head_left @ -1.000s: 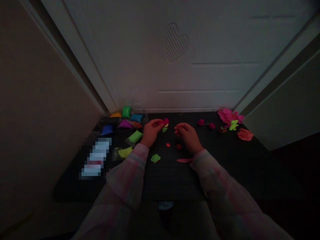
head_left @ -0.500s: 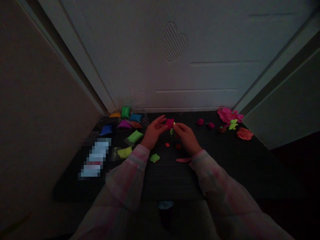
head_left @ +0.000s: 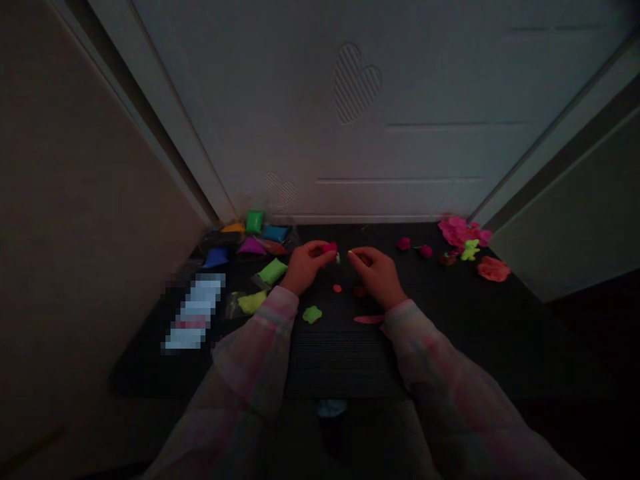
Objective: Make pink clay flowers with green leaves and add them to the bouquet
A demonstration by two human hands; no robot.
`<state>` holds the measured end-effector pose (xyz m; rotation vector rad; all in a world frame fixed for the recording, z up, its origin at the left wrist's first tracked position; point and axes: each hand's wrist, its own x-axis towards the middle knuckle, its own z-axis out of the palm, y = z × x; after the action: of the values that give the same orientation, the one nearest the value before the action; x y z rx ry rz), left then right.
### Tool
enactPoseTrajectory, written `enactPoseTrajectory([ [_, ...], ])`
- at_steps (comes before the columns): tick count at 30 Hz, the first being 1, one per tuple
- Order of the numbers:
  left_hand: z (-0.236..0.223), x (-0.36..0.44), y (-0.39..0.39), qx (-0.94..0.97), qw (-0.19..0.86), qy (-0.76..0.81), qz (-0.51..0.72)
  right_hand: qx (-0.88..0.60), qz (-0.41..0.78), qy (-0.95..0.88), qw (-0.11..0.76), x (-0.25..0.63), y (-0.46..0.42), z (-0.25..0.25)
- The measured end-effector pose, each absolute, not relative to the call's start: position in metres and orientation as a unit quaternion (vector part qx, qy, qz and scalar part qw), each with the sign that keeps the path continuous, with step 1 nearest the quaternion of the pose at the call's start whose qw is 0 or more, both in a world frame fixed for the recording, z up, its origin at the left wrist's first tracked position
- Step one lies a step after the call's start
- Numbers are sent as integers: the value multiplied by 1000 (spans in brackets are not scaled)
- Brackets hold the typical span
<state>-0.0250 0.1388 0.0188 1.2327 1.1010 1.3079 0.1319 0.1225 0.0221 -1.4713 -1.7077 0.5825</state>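
Observation:
My left hand (head_left: pixel 306 267) is closed on a small pink clay flower (head_left: pixel 329 247), which has a bit of green hanging below it. Facing it a short way to the right, my right hand (head_left: pixel 375 272) pinches a tiny yellowish piece (head_left: pixel 350 253) at its fingertips. Under the hands on the dark table lie a small red clay lump (head_left: pixel 337 289) and a dark red piece (head_left: pixel 359 291). Closer to me are a green flower-shaped clay piece (head_left: pixel 313 315) and a flat pinkish-red clay knife-like strip (head_left: pixel 369 320), partly beside my right sleeve.
Bags of coloured clay, such as a green one (head_left: pixel 255 222) and a blue one (head_left: pixel 217 257), lie at the left. Pink clay roses (head_left: pixel 425 251), a yellow bear figure (head_left: pixel 470 251) and a coral flower (head_left: pixel 493 269) sit at the right. A white door (head_left: pixel 320 153) rises behind.
My hands have moved apart. The pink flower has gone slightly left with my left hand and tilted, while my right hand has drawn away from it with the yellowish piece.

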Motion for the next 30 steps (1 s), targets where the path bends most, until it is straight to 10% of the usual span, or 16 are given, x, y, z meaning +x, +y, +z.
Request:
enactPoseTrajectory([
  [30, -1, -36, 151, 515, 453, 490, 538, -556, 117, -782, 257, 127, 120, 18],
])
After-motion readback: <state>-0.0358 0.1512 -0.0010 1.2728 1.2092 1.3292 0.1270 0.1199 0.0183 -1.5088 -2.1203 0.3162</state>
